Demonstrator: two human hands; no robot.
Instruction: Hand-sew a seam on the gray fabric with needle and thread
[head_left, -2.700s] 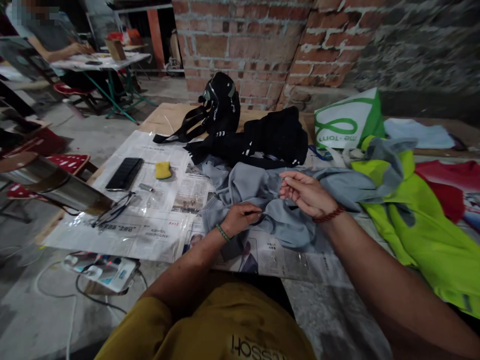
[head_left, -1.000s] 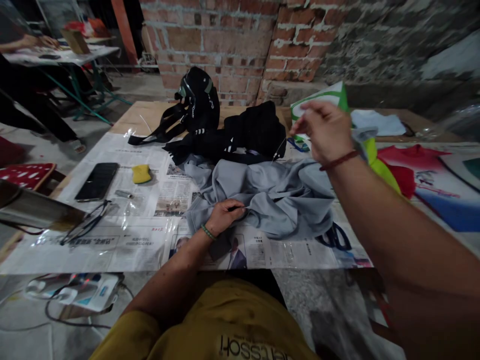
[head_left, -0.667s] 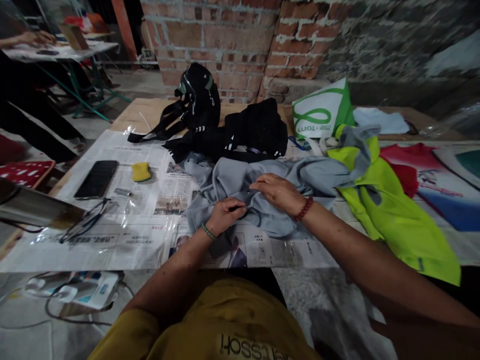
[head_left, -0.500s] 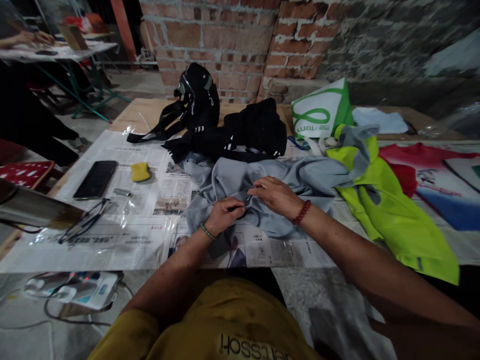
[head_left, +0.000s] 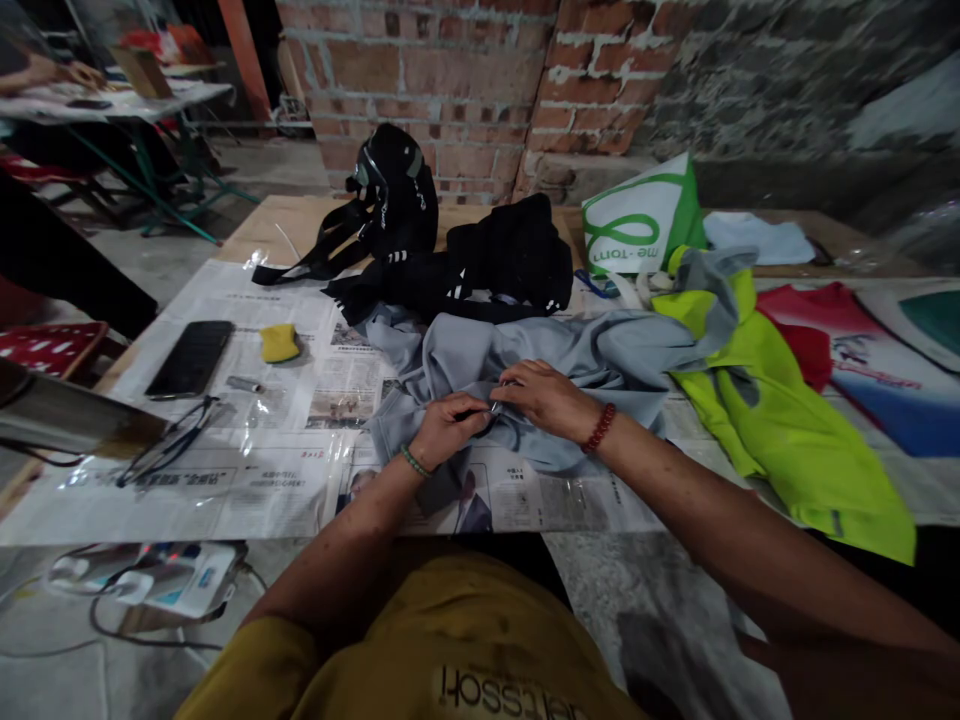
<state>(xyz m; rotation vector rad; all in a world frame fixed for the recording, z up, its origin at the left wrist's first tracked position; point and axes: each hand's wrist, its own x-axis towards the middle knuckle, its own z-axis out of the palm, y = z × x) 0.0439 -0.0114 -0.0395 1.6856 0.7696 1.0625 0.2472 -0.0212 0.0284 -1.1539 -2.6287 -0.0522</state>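
Note:
A grey garment [head_left: 480, 345] lies bunched across the newspaper-covered table in front of me. My left hand [head_left: 444, 430], with a green bead bracelet at the wrist, is closed and pinches a fold of it near the front edge. My right hand [head_left: 551, 402], wearing a dark red bead bracelet, is closed too, its fingertips almost against those of the left. A small shiny metal tool [head_left: 495, 407] shows at the right fingertips, touching the fold; it is too small to tell its kind.
Left on the table are a phone [head_left: 190, 358], a yellow sponge [head_left: 280, 343], a metal flask [head_left: 82, 415] and glasses [head_left: 174, 435]. Behind lie black bags [head_left: 409, 200] and a green-white bag [head_left: 637, 225]; a neon yellow garment [head_left: 806, 440] lies right. A person's dark-clothed leg [head_left: 75, 240] is at left.
My right fingers have drawn down and closer to the left fingertips, and the small metal tool shows more plainly. The person's leg at the left has shifted left.

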